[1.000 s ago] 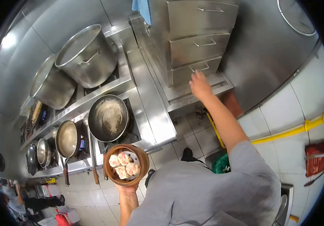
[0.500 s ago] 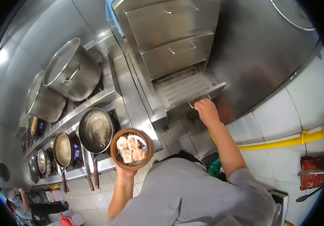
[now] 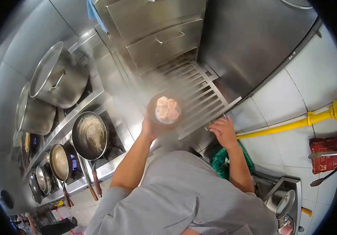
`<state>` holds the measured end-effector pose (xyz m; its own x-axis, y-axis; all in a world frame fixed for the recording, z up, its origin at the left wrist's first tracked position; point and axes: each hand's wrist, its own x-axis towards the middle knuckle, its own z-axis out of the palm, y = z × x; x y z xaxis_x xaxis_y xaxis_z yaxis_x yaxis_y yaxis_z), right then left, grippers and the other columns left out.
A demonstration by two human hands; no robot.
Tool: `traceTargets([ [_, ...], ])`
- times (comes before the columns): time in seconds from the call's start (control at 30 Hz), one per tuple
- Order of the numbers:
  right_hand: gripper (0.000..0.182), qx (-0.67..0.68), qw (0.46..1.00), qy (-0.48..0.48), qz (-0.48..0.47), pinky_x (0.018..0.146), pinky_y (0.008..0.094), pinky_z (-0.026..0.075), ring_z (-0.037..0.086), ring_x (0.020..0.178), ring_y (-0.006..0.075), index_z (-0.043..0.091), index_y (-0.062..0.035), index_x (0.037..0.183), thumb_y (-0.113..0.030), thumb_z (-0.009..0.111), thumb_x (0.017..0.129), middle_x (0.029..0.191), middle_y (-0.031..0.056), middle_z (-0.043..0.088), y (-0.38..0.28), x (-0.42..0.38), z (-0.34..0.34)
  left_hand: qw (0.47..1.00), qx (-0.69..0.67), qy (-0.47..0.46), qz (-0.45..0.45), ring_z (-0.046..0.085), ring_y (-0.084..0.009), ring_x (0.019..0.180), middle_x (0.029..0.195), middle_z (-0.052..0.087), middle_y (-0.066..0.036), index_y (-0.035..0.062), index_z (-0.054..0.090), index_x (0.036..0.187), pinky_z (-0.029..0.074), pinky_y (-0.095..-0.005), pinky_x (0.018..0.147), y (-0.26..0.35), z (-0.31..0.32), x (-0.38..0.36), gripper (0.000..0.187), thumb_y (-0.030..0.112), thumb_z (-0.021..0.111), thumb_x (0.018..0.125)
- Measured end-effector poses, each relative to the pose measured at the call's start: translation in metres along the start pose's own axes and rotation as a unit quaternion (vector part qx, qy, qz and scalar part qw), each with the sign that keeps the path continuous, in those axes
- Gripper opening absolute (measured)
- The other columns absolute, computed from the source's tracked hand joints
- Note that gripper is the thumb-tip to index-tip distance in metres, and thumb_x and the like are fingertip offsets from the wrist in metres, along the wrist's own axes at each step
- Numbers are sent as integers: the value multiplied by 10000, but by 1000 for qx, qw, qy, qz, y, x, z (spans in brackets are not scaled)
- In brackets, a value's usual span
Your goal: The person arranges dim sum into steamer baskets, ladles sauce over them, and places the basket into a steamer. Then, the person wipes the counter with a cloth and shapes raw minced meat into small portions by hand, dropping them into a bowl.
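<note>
My left hand (image 3: 149, 128) holds a round steamer basket (image 3: 153, 111) from its left side, partly veiled by steam. Several pale dumplings (image 3: 167, 109) sit on a small white dish inside it. The basket is over the left edge of a pulled-out slatted steel drawer (image 3: 200, 94). At the drawer's front, my right hand (image 3: 222, 129) has its fingers curled on the metal handle (image 3: 211, 124).
Closed steel drawers (image 3: 164, 39) rise above the open one. On the stove at left stand large pots (image 3: 60, 76) and pans (image 3: 90, 135). A yellow pipe (image 3: 278, 129) runs along the right wall. A green-lined bin (image 3: 219, 162) stands below my right forearm.
The slatted drawer is pulled further out, with my right hand still at its handle. My left hand has brought the basket up and right, from beside the pan to the drawer. Steam has thickened.
</note>
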<state>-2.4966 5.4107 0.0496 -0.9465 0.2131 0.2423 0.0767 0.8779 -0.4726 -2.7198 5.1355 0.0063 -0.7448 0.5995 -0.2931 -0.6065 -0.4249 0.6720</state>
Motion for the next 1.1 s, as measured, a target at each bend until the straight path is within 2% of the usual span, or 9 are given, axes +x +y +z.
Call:
traceTargets([
  [0.1, 114, 13, 1000, -8, 18, 1232, 582, 274, 645, 1133, 253, 801, -164, 991, -181, 760, 887, 1018, 4, 750, 2, -1, 3, 976, 193, 91, -43, 550, -293, 1372, 1510, 549, -122, 74, 499, 1537, 459, -459, 1140, 3, -20, 17, 604, 491, 508, 1099],
  [0.17, 114, 14, 1000, -7, 23, 1244, 581, 259, 649, 1132, 247, 804, -162, 988, -182, 764, 883, 1020, 2, 754, 2, 1, 3, 962, 263, 49, 49, 486, -352, 1442, 1550, 505, -217, 43, 474, 1557, 424, -443, 1161, 9, -8, 14, 698, 573, 386, 1112],
  [0.23, 123, -2, 1000, -1, 19, 1254, 579, 239, 660, 1118, 242, 803, -159, 993, -187, 774, 877, 1006, 1, 754, -2, 2, 1, 750, 603, 27, 272, 536, -350, 1392, 1544, 494, -214, 55, 536, 1472, 420, -429, 1172, 27, 25, -5, 624, 406, 732, 995],
  [0.33, 128, -16, 1000, 14, 9, 1259, 582, 222, 666, 1101, 238, 802, -156, 991, -193, 780, 870, 999, -1, 754, -1, 0, 4, 694, 666, 20, 273, 534, -398, 1384, 1540, 476, -227, 90, 603, 1300, 455, -435, 1140, 24, 67, -34, 563, 261, 890, 847],
  [0.43, 129, 0, 1000, 13, 12, 1259, 592, 213, 667, 1103, 237, 803, -157, 990, -187, 781, 867, 995, 3, 754, -4, 1, 2, 705, 656, 0, 271, 546, -426, 1348, 1516, 480, -209, 122, 600, 1144, 502, -457, 1084, 7, 58, -19, 563, 122, 958, 709],
  [0.77, 152, 10, 998, 57, 3, 1257, 604, 214, 673, 1123, 259, 809, -153, 996, -154, 780, 846, 1015, 13, 763, 3, -3, 11, 763, 592, 9, 260, 589, -356, 1282, 1454, 519, -183, 101, 578, 1108, 587, -441, 986, 34, 74, -26, 583, 96, 974, 680],
  [0.83, 160, 37, 996, 75, 9, 1243, 608, 253, 670, 1147, 285, 813, -134, 998, -159, 779, 844, 1029, 39, 763, 5, -3, 13, 720, 597, 78, 346, 611, -340, 1257, 1428, 529, -171, 100, 573, 1096, 613, -429, 963, 43, 48, -33, 576, 79, 972, 682],
  [1.03, 176, 32, 992, 122, -17, 1172, 600, 370, 664, 1151, 362, 817, -107, 1011, -151, 779, 845, 1058, 92, 757, 13, -9, 30, 671, 662, 230, 242, 656, -339, 1170, 1408, 546, -158, 89, 593, 1073, 610, -420, 954, 69, 9, -24, 552, 104, 975, 674],
  [1.1, 170, 23, 991, 120, -58, 1131, 579, 420, 668, 1127, 371, 816, -94, 1005, -119, 780, 841, 1049, 102, 754, 12, -11, 33, 656, 659, 221, 295, 666, -327, 1151, 1268, 641, -143, 69, 654, 1063, 581, -420, 961, 54, -11, -1, 499, 125, 967, 679],
])
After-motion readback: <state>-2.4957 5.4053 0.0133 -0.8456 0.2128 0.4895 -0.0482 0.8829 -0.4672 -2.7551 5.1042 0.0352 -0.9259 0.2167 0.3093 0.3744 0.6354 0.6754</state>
